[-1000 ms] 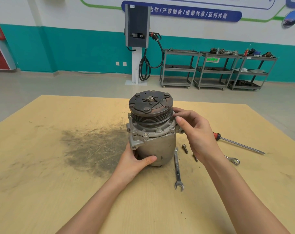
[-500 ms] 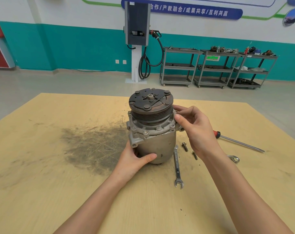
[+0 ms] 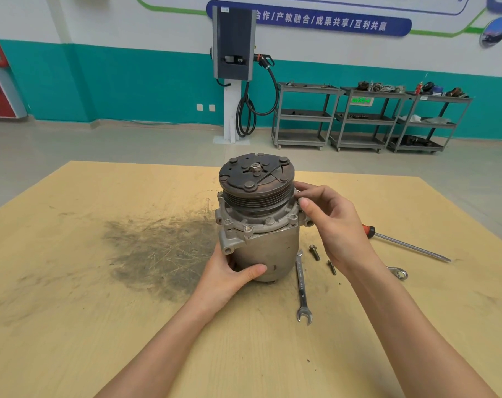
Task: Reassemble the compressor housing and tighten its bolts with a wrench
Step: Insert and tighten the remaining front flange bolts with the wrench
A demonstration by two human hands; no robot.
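The left hand (image 3: pixel 229 272) grips the upright compressor (image 3: pixel 258 222) low on its body. The right hand (image 3: pixel 334 222) pinches at its flange rim; what it pinches is hidden.

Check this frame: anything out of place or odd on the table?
A dark, scratched smear soils the table left of the compressor. Two bolts lie loose beside the wrench, not yet fitted.
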